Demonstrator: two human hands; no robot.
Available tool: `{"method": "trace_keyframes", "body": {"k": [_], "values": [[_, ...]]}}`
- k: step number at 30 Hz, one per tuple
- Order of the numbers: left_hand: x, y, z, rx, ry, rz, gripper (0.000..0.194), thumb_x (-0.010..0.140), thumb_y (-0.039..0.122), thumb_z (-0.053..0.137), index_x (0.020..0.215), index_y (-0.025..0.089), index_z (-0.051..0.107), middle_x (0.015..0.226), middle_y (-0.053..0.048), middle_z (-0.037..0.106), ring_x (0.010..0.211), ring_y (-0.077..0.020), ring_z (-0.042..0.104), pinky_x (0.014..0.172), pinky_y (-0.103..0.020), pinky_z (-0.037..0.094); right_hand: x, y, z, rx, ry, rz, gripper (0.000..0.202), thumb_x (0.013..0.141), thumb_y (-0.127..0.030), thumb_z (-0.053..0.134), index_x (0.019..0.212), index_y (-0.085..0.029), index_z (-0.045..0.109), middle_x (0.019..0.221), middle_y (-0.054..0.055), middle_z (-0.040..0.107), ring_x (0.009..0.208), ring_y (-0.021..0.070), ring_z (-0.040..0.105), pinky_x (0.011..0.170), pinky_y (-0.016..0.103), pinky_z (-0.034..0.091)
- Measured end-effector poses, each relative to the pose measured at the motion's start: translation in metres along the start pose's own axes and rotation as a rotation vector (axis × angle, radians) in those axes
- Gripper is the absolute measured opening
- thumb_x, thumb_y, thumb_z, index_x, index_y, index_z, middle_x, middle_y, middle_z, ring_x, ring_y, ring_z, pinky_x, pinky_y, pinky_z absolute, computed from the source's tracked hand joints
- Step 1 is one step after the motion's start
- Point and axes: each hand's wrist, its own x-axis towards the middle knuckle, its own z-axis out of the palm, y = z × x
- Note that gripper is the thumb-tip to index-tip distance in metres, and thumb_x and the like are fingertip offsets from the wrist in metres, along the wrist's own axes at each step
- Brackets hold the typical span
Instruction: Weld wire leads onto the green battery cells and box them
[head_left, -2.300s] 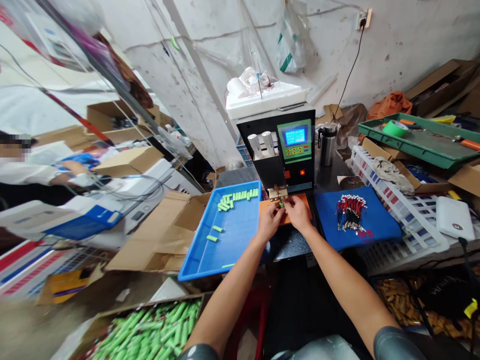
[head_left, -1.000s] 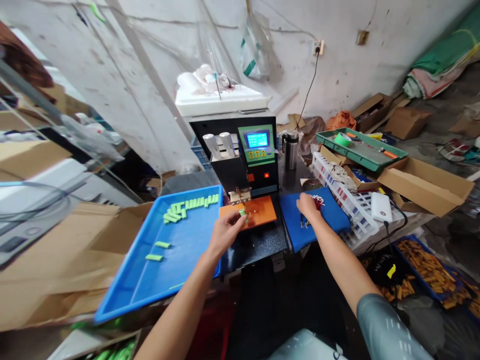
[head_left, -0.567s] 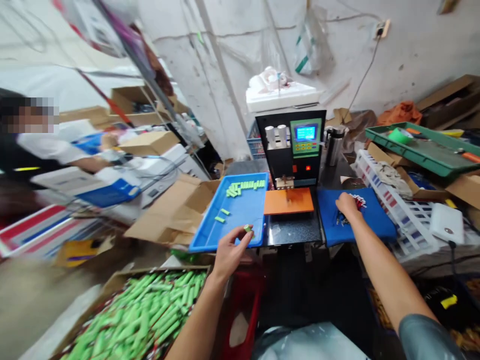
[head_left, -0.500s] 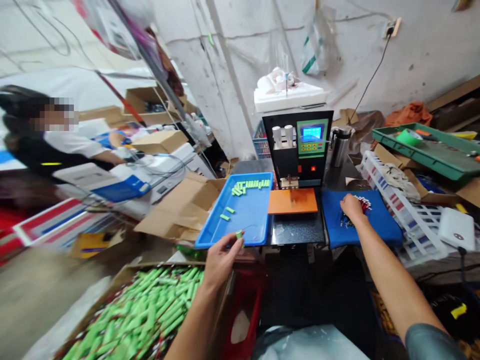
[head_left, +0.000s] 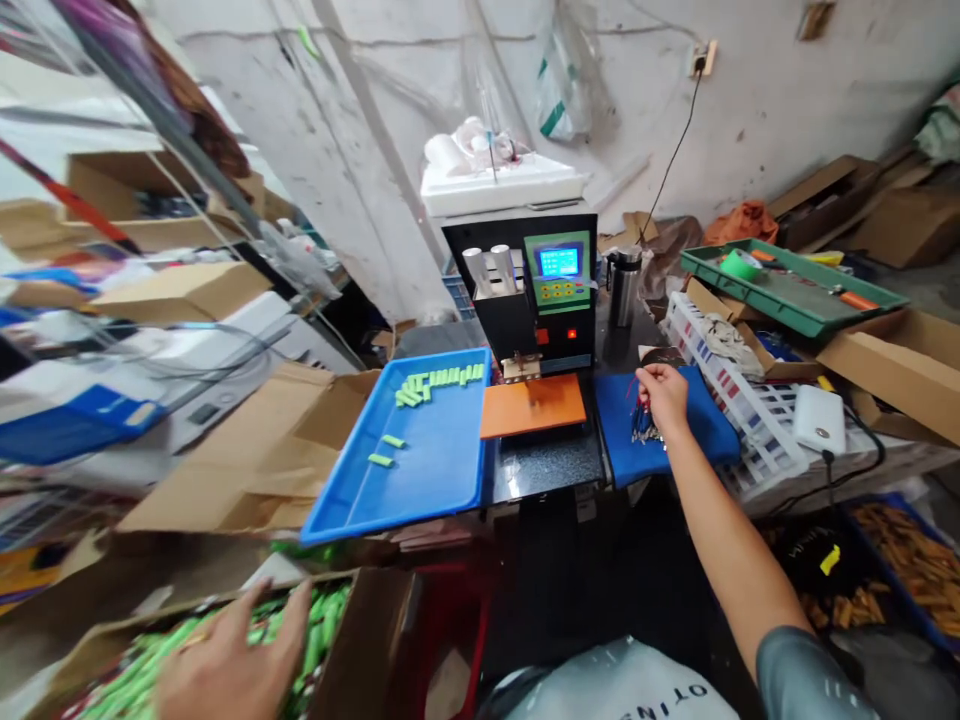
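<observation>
My left hand (head_left: 240,650) is over the cardboard box (head_left: 375,630) at lower left, fingers spread, nothing visible in them. Below it lie heaped green battery cells (head_left: 322,620) with red and dark leads. My right hand (head_left: 664,395) pinches a thin red wire (head_left: 630,387) above the blue cloth (head_left: 701,425). Beneath its fingers is a bundle of short wires (head_left: 645,425) with pale ends. A blue tray (head_left: 427,490) holds several green cells (head_left: 414,388) grouped at its far end and two apart. To its right, an orange plate (head_left: 534,408) sits under the spot welder (head_left: 521,325).
A steel flask (head_left: 622,288) stands right of the machine. The white plastic basket (head_left: 742,420), green tray (head_left: 795,290) and a white power bank (head_left: 819,418) are further right. Open cardboard flaps (head_left: 247,440) border the blue tray's left side. A red bin (head_left: 457,620) stands below.
My left hand has moved from the blue tray's near edge down to the box; the green cell it held is gone from it. My right hand has lifted a red wire. The view has swung right.
</observation>
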Motion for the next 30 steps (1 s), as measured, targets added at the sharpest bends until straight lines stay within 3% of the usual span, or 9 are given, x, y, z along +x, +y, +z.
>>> {"method": "trace_keyframes", "body": {"k": [3,8,11,13,18,23,27,30], "values": [[0.0,0.068,0.036,-0.235,-0.026,0.105,0.045,0.081,0.054,0.058,0.107,0.02,0.071,0.098,-0.008,0.073,0.084,-0.0263,0.067,0.077,-0.038,0.054,-0.015,-0.009,0.009,0.142,-0.022,-0.011,0.032,0.067,-0.037,0.078,0.079,-0.016,0.057,0.053,-0.005,0.054,0.042,0.0075,0.046,0.038,0.018,0.034],[-0.01,0.182,0.097,-0.716,-0.366,0.311,0.033,0.088,0.044,0.062,0.105,0.018,0.071,0.095,-0.007,0.074,0.083,-0.0197,0.068,0.081,-0.031,0.055,-0.047,-0.024,0.028,0.274,-0.066,0.05,0.032,0.065,-0.035,0.081,0.076,-0.017,0.056,0.052,-0.005,0.053,0.042,0.007,0.044,0.038,0.018,0.032],[-0.019,0.23,0.125,-0.805,-0.442,0.423,0.03,0.087,0.042,0.066,0.106,0.019,0.071,0.097,-0.008,0.073,0.084,-0.0202,0.068,0.082,-0.032,0.054,-0.066,-0.028,0.042,0.276,-0.094,0.091,0.034,0.065,-0.037,0.081,0.075,-0.018,0.055,0.051,-0.005,0.052,0.041,0.0072,0.043,0.039,0.019,0.034],[-0.023,0.248,0.139,-0.814,-0.463,0.424,0.03,0.085,0.042,0.067,0.104,0.019,0.071,0.094,-0.009,0.073,0.081,-0.0206,0.067,0.08,-0.033,0.053,-0.076,-0.028,0.05,0.27,-0.098,0.111,0.034,0.065,-0.038,0.081,0.076,-0.018,0.055,0.051,-0.005,0.052,0.04,0.0073,0.043,0.039,0.02,0.034],[-0.027,0.255,0.154,-0.862,-0.538,0.285,0.024,0.088,0.038,0.062,0.095,0.017,0.071,0.087,-0.007,0.073,0.074,-0.0182,0.064,0.074,-0.03,0.051,-0.089,-0.019,0.064,0.278,-0.127,0.145,0.034,0.067,-0.039,0.08,0.076,-0.018,0.055,0.05,-0.005,0.052,0.039,0.0074,0.042,0.039,0.02,0.033],[-0.021,0.241,0.148,-1.067,-0.718,0.083,0.029,0.085,0.043,0.062,0.089,0.015,0.066,0.081,-0.007,0.071,0.07,-0.0174,0.064,0.065,-0.027,0.05,-0.095,-0.011,0.067,0.297,-0.183,0.207,0.039,0.067,-0.04,0.081,0.089,-0.018,0.058,0.061,-0.004,0.056,0.048,0.0084,0.047,0.041,0.018,0.036],[-0.004,0.228,0.136,-1.14,-0.859,0.041,0.031,0.081,0.044,0.066,0.085,0.014,0.062,0.077,-0.007,0.071,0.063,-0.0147,0.061,0.061,-0.025,0.048,-0.104,-0.007,0.069,0.218,-0.425,0.267,0.044,0.067,-0.043,0.08,0.097,-0.017,0.063,0.079,0.001,0.061,0.062,0.0112,0.055,0.047,0.019,0.043],[0.01,0.217,0.128,-1.113,-0.967,0.06,0.031,0.079,0.044,0.068,0.078,0.013,0.061,0.073,-0.007,0.07,0.06,-0.0138,0.059,0.059,-0.024,0.046,-0.11,-0.008,0.073,0.114,-0.631,0.23,0.036,0.069,-0.044,0.078,0.088,-0.016,0.065,0.074,0.001,0.061,0.057,0.0111,0.053,0.051,0.022,0.044]]}}
